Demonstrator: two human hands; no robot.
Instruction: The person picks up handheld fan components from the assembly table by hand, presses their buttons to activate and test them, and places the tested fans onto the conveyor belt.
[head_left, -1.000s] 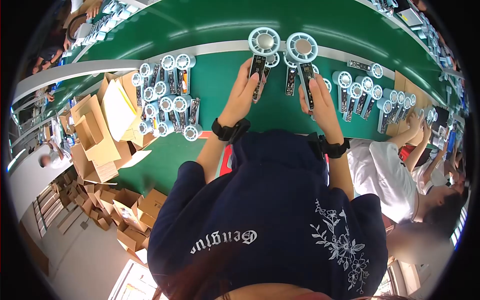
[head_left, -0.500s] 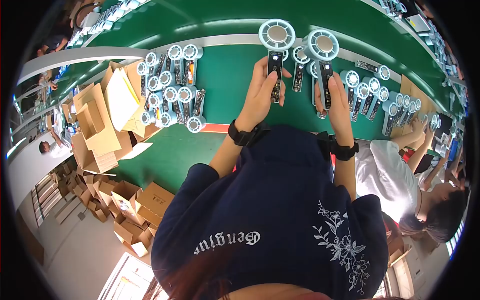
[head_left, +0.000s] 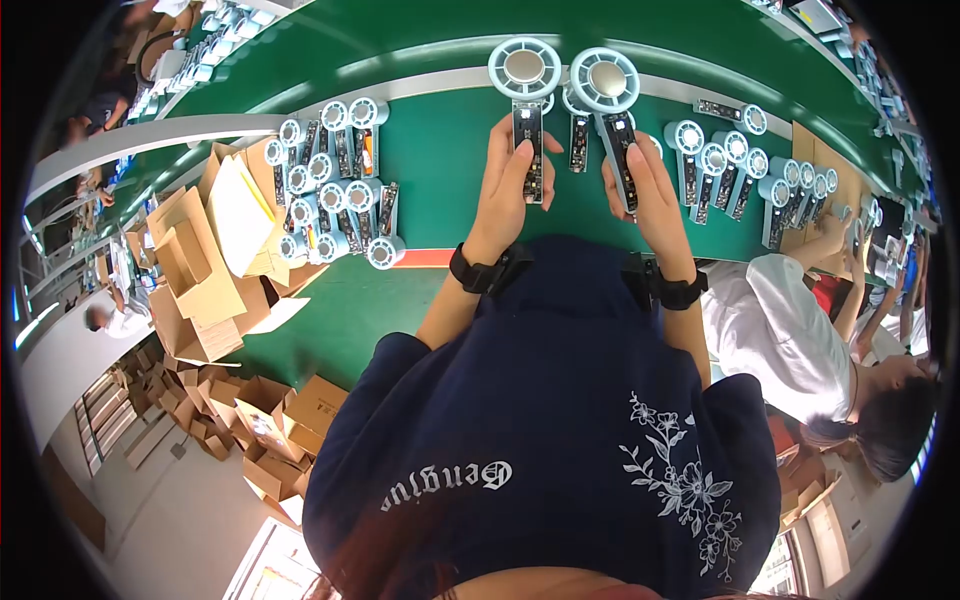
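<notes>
My left hand [head_left: 512,172] is closed around the handle of a light-blue handheld fan [head_left: 525,70], its round head upward. A dark circuit board shows along that open handle, with my thumb resting on it. In my right hand [head_left: 650,190] is a second handheld fan [head_left: 606,80] of the same kind, slightly tilted, the thumb on its board. Both fans have a silvery disc in the middle of the head. Behind and between them another fan [head_left: 579,140] lies on the green mat [head_left: 440,150], its head partly hidden.
Several similar fans [head_left: 333,198] lie grouped on the left of the bench, and more [head_left: 735,148] on the right. Cardboard boxes [head_left: 195,260] stand at the left. A co-worker in a white shirt [head_left: 765,310] sits close on the right, hands among fans.
Both hands have moved a little left with their fans. The right fan has come nearer the left one and tilted, its handle swinging away from the fans lying on the right.
</notes>
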